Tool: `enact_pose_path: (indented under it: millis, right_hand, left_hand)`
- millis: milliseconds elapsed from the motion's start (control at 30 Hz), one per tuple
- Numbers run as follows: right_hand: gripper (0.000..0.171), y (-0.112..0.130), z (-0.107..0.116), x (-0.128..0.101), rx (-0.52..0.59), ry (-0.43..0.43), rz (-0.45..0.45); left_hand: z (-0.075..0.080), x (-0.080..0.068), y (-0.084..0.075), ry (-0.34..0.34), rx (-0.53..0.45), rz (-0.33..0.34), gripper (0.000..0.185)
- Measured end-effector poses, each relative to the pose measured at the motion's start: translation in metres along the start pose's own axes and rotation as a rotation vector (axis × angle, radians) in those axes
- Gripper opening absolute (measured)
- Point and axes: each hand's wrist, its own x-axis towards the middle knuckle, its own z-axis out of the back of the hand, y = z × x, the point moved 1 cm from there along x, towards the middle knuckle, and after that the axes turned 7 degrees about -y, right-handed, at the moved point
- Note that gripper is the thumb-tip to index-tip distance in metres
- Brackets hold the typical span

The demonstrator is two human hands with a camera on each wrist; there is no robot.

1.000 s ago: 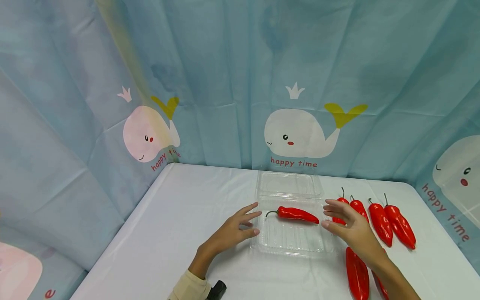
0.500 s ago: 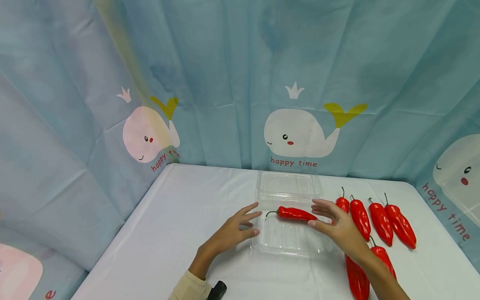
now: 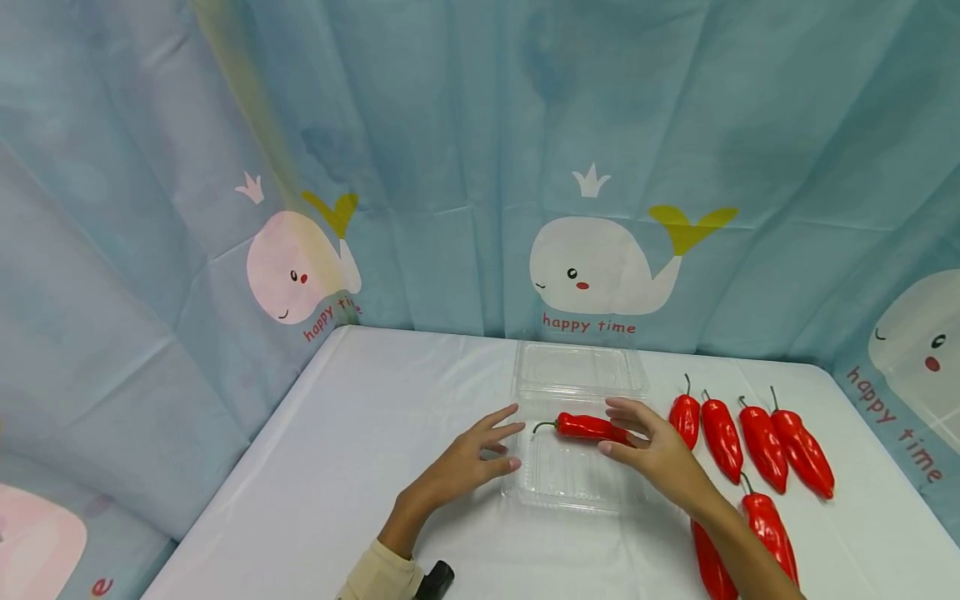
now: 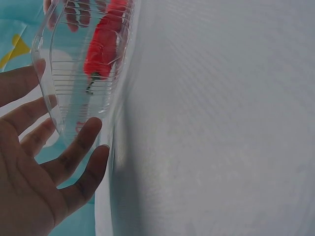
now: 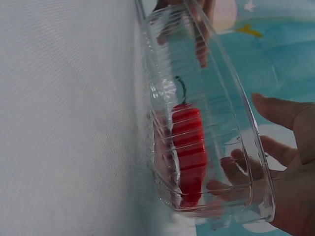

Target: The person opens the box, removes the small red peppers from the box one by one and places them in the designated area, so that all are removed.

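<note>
A red chilli pepper (image 3: pixel 585 427) with a curved green stem lies crosswise in the base of a clear plastic clamshell box (image 3: pixel 577 483), its hinged lid folded back behind. My left hand (image 3: pixel 459 468), fingers spread, is at the box's left side; in the left wrist view fingertips (image 4: pixel 93 129) reach the clear rim, and I cannot tell whether they touch. Over the box's right side, my right hand (image 3: pixel 663 462) has its relaxed fingers by the pepper's tip, which they partly hide. In the right wrist view the pepper (image 5: pixel 188 147) shows through the ribbed wall, with no grip on it.
Several more red peppers (image 3: pixel 722 440) lie right of the box, with others (image 3: pixel 768 529) nearer the front, one partly under the right forearm. A white cloth (image 3: pixel 360 433) covers the table. A blue whale-print curtain (image 3: pixel 450 208) hangs behind.
My right hand has moved left from beside the box's right edge to over it, reaching the pepper's tip. The left hand and the pepper stay where they were.
</note>
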Motion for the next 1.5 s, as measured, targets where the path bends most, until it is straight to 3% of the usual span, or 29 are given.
enact_pose_path:
  millis: [333,667,1067,1500]
  right_hand:
    - [0.079,-0.001,-0.007,0.006,-0.056,0.050,-0.054]
    - [0.078,-0.002,-0.012,0.012,-0.076,0.085,-0.049]
    - [0.070,-0.006,-0.019,0.016,-0.103,0.066,-0.004]
    - [0.062,-0.002,-0.029,0.016,-0.144,0.094,-0.080]
  left_hand:
    - [0.000,0.000,0.000,0.001,0.017,-0.010,0.058]
    - [0.000,0.001,-0.001,0.004,0.000,-0.007,0.058]
    - [0.000,0.002,0.002,0.004,0.008,-0.002,0.058]
    - [-0.001,0.001,0.003,0.002,0.009,-0.007,0.058]
